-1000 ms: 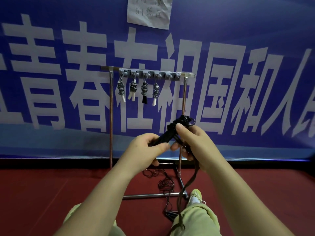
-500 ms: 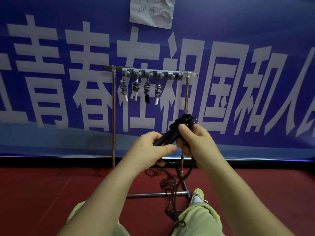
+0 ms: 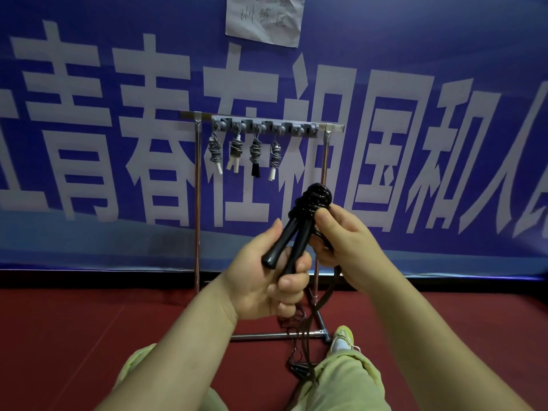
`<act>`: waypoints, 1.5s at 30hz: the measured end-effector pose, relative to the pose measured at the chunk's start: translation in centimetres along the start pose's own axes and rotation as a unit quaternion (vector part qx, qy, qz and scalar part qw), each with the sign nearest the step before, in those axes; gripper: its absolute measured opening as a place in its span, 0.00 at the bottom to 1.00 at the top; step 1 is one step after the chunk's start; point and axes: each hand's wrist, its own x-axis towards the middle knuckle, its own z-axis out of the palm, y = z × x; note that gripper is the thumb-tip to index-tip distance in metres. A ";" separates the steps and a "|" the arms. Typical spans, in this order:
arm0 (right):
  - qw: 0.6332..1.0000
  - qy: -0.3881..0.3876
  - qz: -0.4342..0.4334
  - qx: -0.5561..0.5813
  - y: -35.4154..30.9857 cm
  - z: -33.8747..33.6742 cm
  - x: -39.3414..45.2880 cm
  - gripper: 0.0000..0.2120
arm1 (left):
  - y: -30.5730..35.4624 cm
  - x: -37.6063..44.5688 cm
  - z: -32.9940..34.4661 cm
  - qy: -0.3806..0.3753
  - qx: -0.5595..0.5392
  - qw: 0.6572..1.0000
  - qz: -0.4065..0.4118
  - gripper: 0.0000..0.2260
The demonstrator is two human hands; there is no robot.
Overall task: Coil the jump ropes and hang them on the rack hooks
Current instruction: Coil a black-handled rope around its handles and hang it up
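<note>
I hold a black jump rope (image 3: 311,203) in front of the rack. My left hand (image 3: 267,280) grips its two black handles (image 3: 289,247) side by side. My right hand (image 3: 344,241) pinches the rope where it is wound round the handle tops; the loose rest of the cord hangs down from that hand to the floor. The metal rack (image 3: 197,203) stands behind, with a grey hook bar (image 3: 264,126) on top. Several coiled ropes (image 3: 255,152) hang from the left hooks; the right hooks are bare.
A loose tangle of dark rope (image 3: 296,345) lies on the red floor by the rack's base bar (image 3: 275,336). My knees in light green trousers (image 3: 347,381) and a shoe (image 3: 342,339) are below. A blue banner (image 3: 89,114) covers the wall behind.
Both hands have tilted the bundle more upright, so the handle ends now point down toward me. The wound coil at the top looks a little thicker. The view has moved closer.
</note>
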 end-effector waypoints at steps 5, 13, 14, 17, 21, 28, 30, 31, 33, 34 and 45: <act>0.992 0.055 0.072 -0.089 0.2 0.4 0.3 0.14 | -0.2 0.4 0.7 0.194 0.105 0.975 0.031 0.28; 0.980 0.056 0.106 -0.156 1.3 -0.1 0.3 0.13 | -0.4 0.3 0.7 0.333 0.299 0.893 0.044 0.27; 0.978 0.049 0.123 -0.160 1.3 -0.4 0.3 0.11 | -0.5 0.3 0.6 0.341 0.315 0.885 0.036 0.27; 0.965 0.041 0.166 -0.199 1.6 -1.3 -0.1 0.09 | -0.9 0.3 0.1 0.366 0.369 0.854 0.010 0.28; 0.956 0.098 0.184 -0.207 2.4 -1.5 -0.3 0.15 | -1.1 0.5 -0.6 0.416 0.462 0.783 -0.018 0.27; 0.966 0.085 0.227 0.094 2.3 -1.5 -0.5 0.15 | -0.9 0.3 -1.2 0.473 0.601 0.644 -0.018 0.29; 0.963 0.084 0.219 0.135 2.0 -1.3 -0.6 0.16 | -0.7 0.2 -0.9 0.483 0.648 0.589 -0.019 0.28; 0.962 0.085 0.214 0.147 2.0 -1.1 -0.7 0.17 | -0.6 0.1 -0.6 0.486 0.664 0.568 -0.016 0.27; 0.965 0.085 0.198 0.150 1.8 -0.8 -0.7 0.21 | -0.3 0.2 0.0 0.490 0.682 0.542 0.002 0.24; 0.967 0.086 0.189 0.148 1.6 -0.7 -0.6 0.20 | -0.1 0.2 0.1 0.492 0.687 0.535 0.013 0.23; 0.982 0.129 0.078 0.110 0.5 0.1 -0.4 0.08 | 1.0 -0.8 2.5 0.505 0.654 0.548 0.129 0.14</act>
